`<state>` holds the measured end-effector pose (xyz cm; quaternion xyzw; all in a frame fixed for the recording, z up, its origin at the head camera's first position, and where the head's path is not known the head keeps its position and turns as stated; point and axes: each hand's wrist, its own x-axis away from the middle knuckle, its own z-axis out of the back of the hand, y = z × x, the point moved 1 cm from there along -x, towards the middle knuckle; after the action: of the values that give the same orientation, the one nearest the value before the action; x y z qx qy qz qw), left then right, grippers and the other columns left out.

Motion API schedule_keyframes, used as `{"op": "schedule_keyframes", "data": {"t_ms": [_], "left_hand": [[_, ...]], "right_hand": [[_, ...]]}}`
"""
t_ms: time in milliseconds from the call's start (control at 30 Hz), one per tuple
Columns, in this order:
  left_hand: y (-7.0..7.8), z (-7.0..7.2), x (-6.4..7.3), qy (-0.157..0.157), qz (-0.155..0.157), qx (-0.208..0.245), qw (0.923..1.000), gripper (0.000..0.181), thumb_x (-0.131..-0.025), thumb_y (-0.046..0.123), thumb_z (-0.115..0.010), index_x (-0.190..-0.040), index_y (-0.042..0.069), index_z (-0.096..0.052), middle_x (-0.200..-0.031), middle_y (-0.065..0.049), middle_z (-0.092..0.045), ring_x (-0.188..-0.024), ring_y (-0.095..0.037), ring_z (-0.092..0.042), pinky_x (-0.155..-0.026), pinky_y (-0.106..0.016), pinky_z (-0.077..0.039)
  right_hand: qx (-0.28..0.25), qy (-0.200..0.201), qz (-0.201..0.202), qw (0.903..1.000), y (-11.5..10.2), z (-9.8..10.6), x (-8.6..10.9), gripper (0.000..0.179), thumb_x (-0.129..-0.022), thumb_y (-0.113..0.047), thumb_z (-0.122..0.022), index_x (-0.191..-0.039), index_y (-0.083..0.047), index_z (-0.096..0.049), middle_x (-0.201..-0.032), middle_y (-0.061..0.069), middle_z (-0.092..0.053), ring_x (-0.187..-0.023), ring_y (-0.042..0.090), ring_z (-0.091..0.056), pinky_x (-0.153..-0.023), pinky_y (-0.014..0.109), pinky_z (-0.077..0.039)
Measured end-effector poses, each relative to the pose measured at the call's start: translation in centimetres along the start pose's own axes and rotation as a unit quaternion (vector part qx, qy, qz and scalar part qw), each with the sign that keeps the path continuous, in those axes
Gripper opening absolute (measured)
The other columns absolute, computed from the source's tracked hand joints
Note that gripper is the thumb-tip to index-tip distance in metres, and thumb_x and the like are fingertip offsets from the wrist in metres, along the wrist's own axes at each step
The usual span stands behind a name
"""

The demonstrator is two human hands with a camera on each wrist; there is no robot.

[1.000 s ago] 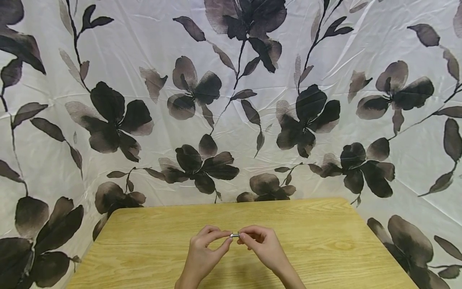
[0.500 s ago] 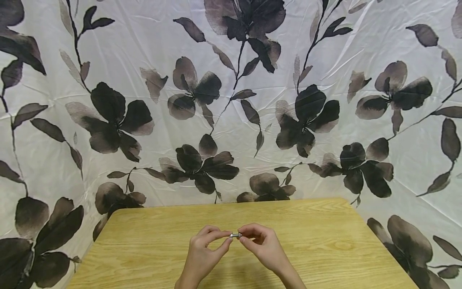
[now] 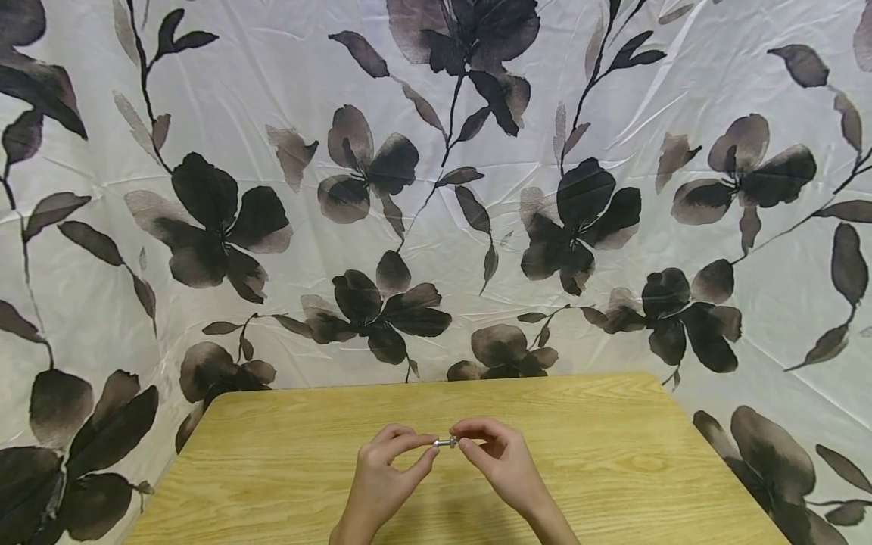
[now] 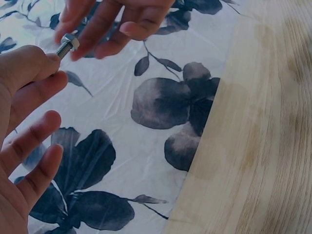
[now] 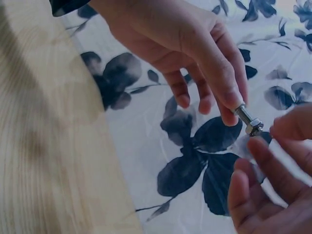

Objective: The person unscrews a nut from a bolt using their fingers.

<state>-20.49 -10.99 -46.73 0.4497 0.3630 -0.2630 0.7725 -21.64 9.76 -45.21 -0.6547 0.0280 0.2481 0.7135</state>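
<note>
A small silver bolt (image 3: 443, 443) lies level between the two hands, above the table. My left hand (image 3: 384, 477) pinches its left end between thumb and index finger, hiding that end; the other fingers are spread in the left wrist view. A hex nut (image 5: 254, 127) sits on the bolt's far end, with bare thread (image 4: 64, 49) showing between it and the left fingertips. Around the nut, my right hand (image 3: 500, 462) has its thumb and index finger parted, and a gap shows beside the nut in the right wrist view.
A light wood-grain table (image 3: 272, 469) with rounded far corners lies beneath the hands. White cloth (image 3: 490, 227) printed with dark flowers hangs behind it and along both sides. A dark sleeve cuff (image 5: 68, 6) shows in the right wrist view.
The right thumb and index finger have parted and shifted slightly right, uncovering the nut that they covered a second ago. The left hand keeps its pinch in nearly the same place.
</note>
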Motion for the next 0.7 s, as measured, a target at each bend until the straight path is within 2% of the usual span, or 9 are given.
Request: {"op": "schedule_keyframes", "data": {"t_ms": [133,233,333,467,700], "left_hand": [[-0.02,-0.07,0.0,0.0,-0.003,-0.003,1.0,0.025,-0.075,0.003,-0.09,-0.095,0.018,-0.083,-0.084,0.008,-0.068,-0.079,-0.005,-0.064,-0.069,-0.017,-0.052],[0.0,-0.06,0.0,-0.001,0.0,-0.003,1.0,0.025,-0.076,0.004,-0.09,-0.095,0.019,-0.083,-0.085,0.009,-0.068,-0.079,-0.004,-0.063,-0.068,-0.017,-0.052],[0.12,-0.08,-0.07,0.009,-0.013,-0.001,0.9999,0.028,-0.075,0.001,-0.09,-0.095,0.019,-0.083,-0.085,0.009,-0.068,-0.077,-0.005,-0.063,-0.067,-0.016,-0.051],[0.27,-0.16,-0.2,0.022,-0.033,-0.001,0.9992,0.03,-0.073,0.0,-0.091,-0.095,0.018,-0.083,-0.084,0.009,-0.068,-0.075,-0.007,-0.062,-0.066,-0.015,-0.05],[0.19,-0.17,-0.26,0.023,-0.038,-0.003,0.999,0.03,-0.073,-0.001,-0.091,-0.095,0.018,-0.083,-0.083,0.008,-0.068,-0.075,-0.007,-0.062,-0.065,-0.015,-0.049]], "right_hand": [[0.022,0.018,-0.072,0.997,0.06,0.04,-0.16,0.024,-0.102,-0.021,-0.066,-0.114,-0.003,-0.075,-0.107,0.018,-0.075,-0.091,0.013,-0.07,-0.072,0.029,-0.058],[0.027,0.01,-0.106,0.994,0.15,-0.05,-0.21,0.027,-0.103,-0.026,-0.065,-0.109,-0.002,-0.077,-0.097,0.017,-0.076,-0.081,0.011,-0.068,-0.065,0.024,-0.055],[0.022,-0.001,-0.111,0.9935,0.11,-0.12,-0.2,0.03,-0.103,-0.028,-0.064,-0.106,0.0,-0.077,-0.093,0.018,-0.076,-0.078,0.01,-0.067,-0.063,0.022,-0.052],[0.02,-0.003,-0.099,0.9949,0.07,-0.05,-0.17,0.029,-0.103,-0.027,-0.064,-0.105,-0.001,-0.077,-0.093,0.019,-0.076,-0.079,0.009,-0.067,-0.064,0.022,-0.052],[0.008,-0.019,-0.084,0.9962,0.13,0.09,-0.16,0.026,-0.102,-0.023,-0.066,-0.113,0.0,-0.074,-0.099,0.021,-0.077,-0.083,0.011,-0.07,-0.066,0.024,-0.054]]}}
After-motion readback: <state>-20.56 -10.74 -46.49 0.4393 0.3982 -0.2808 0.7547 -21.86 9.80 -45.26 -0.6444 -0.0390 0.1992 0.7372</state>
